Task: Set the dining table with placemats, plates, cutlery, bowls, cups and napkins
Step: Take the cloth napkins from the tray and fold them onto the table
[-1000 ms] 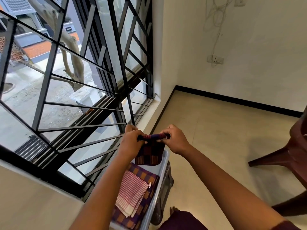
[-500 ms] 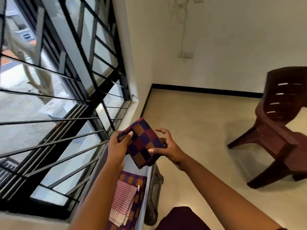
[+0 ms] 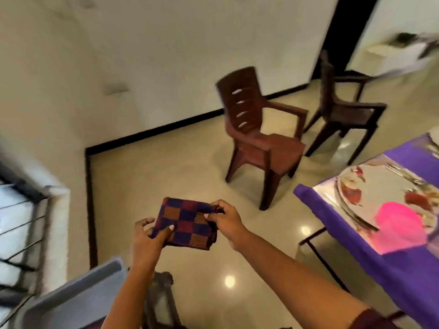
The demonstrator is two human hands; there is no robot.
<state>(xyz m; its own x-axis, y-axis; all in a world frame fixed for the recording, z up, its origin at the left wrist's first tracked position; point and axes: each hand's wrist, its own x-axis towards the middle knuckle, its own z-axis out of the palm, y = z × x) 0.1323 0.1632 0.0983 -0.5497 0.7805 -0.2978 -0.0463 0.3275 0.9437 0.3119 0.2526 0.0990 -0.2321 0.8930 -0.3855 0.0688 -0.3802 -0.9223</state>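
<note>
Head view shows a glossy beige tiled floor (image 3: 166, 167) filling the middle of the frame, with off-white walls across the top. At the right edge stands the surface covered in a purple cloth (image 3: 389, 264); on it lie a shiny silver placemat (image 3: 327, 191), a round patterned plate (image 3: 380, 186) with blurred cutlery beside it, and a bright pink bowl (image 3: 399, 224) at the plate's near side. Two dark brown plastic armchairs (image 3: 261, 138) stand upper centre and upper right, near the surface. A black-barred window (image 3: 16, 233) sits at the left edge, and a grey plastic bin's rim (image 3: 78, 288) shows lower left. Both hands are held over the floor at lower centre, well apart from the surface: the left hand (image 3: 147, 241) pinches the near-left corner of a folded purple, maroon and orange checked cloth napkin (image 3: 187, 222), and the right hand (image 3: 225, 219) grips its right edge.
</note>
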